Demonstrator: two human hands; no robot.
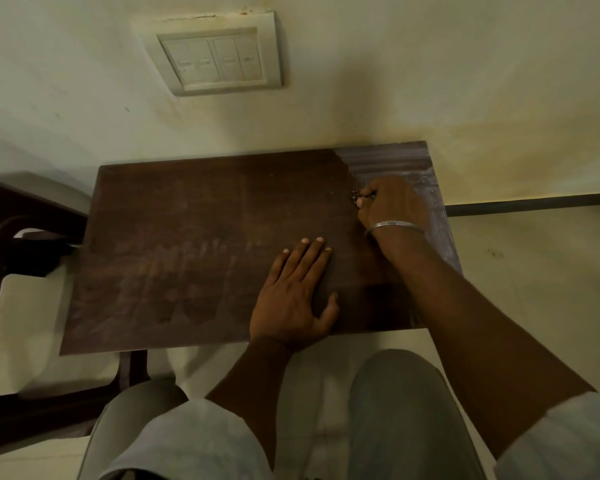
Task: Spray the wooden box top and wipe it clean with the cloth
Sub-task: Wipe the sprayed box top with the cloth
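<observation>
The dark wooden box top (194, 244) fills the middle of the view, against the wall. Pale dusty streaks show on its right end and faint smears near its front left. My left hand (297, 292) lies flat on the wood near the front edge, fingers straight and spread. My right hand (390, 206), with a metal bangle at the wrist, is curled round a small dark patterned cloth (355, 195) on the right part of the top. Only a scrap of the cloth shows past the fingers. No spray bottle is in view.
A switch plate (219, 57) is on the wall behind the box. A dark plastic chair (18, 237) stands at the left, touching the box's side. Pale floor (534, 271) lies to the right. My knees (406, 410) are below the front edge.
</observation>
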